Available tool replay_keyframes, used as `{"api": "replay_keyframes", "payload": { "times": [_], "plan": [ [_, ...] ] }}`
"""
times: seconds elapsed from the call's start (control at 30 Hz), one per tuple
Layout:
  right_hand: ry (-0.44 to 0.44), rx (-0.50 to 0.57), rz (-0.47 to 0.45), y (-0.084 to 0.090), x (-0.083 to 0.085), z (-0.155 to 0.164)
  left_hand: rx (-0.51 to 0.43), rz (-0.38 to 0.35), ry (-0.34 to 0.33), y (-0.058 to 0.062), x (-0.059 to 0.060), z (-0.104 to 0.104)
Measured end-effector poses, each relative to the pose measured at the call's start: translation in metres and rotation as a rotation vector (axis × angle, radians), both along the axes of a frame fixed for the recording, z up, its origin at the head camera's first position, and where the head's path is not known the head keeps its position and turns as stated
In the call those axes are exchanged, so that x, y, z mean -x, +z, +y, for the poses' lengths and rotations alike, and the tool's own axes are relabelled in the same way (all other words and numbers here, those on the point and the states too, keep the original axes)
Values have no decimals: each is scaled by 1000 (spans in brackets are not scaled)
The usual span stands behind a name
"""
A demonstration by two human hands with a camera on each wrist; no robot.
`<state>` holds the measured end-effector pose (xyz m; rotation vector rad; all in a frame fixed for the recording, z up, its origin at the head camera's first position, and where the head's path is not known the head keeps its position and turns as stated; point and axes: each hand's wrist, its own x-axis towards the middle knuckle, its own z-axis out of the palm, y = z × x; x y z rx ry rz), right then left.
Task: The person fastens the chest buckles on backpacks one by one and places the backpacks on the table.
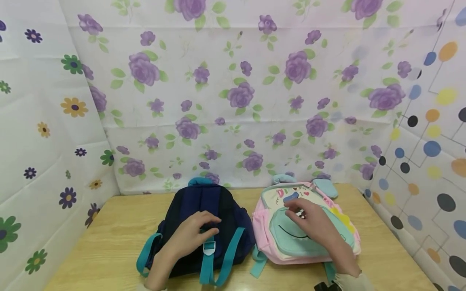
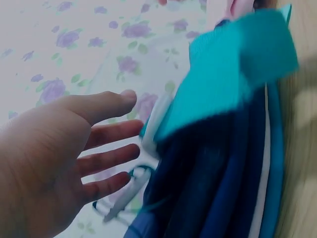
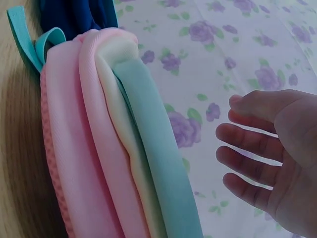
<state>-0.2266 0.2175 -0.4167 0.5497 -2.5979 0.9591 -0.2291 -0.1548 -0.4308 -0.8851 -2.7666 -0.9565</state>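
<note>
Purple-flowered cloth (image 1: 269, 101) backs the wooden table (image 1: 116, 226). Both backpacks lie lengthwise between near and far edges: the navy backpack (image 1: 229, 214) beneath the left hand (image 1: 194, 232), the pink backpack (image 1: 289, 238), nearer the right edge, beneath the right hand (image 1: 313, 222). Both hands hang relaxed, gripping nothing.

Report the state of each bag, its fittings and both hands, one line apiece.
Blue backpack, lying on the table, strap side up
Teal straps, looped loosely
White buckle, threaded on one strap
Pink backpack, lying front up; whether fully zipped, cannot tell
Left hand, fingers loosely bent, gripping nothing
Right hand, fingers loosely bent, gripping nothing
</note>
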Motion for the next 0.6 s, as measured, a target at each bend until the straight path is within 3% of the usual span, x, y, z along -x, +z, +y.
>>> {"api": "replay_keyframes", "payload": {
  "times": [0.3, 0.6],
  "plan": [
    [-80, -30, -25, 0, 4, 18, -34, 26, -3, 7, -3, 37],
    [-141, -60, -25, -3, 8, 31, 8, 60, -26, -7, -10, 76]
  ]
}}
